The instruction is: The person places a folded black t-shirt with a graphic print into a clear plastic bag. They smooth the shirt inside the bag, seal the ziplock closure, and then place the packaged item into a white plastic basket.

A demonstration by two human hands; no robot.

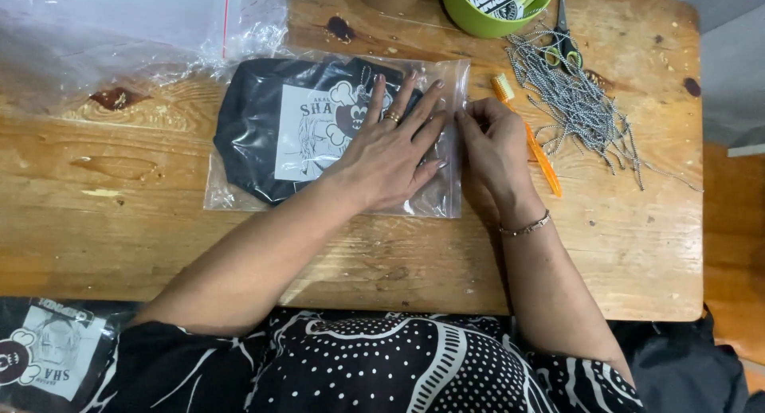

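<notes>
Item: zip bag (pixel 239 186) with folded black shirt (pixel 255 126). My left hand (pixel 390 154) flat, fingers apart, pressing; right hand (pixel 490 138) grip pinched on seal edge, beside left. I'd press evenly along it.

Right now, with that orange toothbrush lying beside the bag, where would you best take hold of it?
Probably by the long thin handle of the orange toothbrush, coming from the right. It lies flat on the wooden table, bristles pointing away, and the right hand covers its middle on the left. The lower handle end is bare, though cords lie close on the right.
</notes>
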